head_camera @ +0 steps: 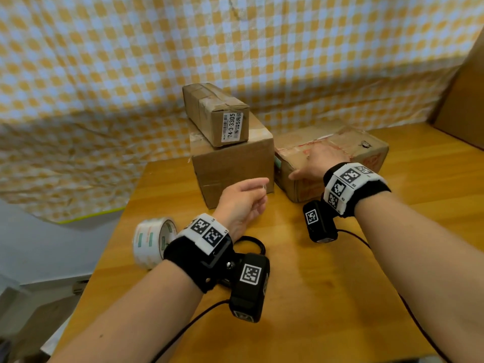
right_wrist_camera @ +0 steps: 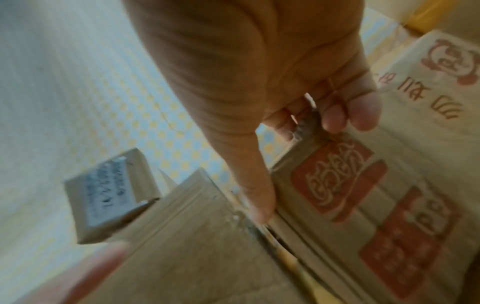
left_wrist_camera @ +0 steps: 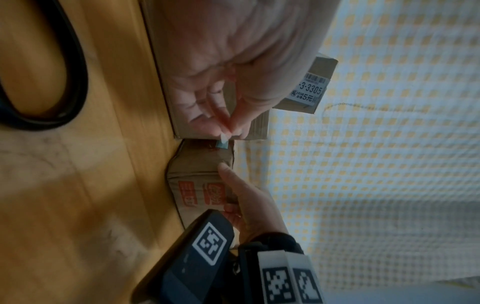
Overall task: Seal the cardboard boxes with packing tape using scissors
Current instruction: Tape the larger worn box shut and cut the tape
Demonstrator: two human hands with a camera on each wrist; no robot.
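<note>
A worn cardboard box with red print sits at the right of the table. My right hand rests on its top with fingers spread, and its thumb points down into the gap beside the plain brown box. A small labelled box lies on top of that plain one. My left hand hovers in front of the plain box. Its fingertips pinch what looks like a small clear bit of tape. The tape roll stands at the table's left edge. Black scissors handles lie under my left wrist.
A yellow checked cloth hangs behind the table. A large cardboard sheet leans at the far right. Camera cables trail over the wooden table, whose left edge is close to the tape roll.
</note>
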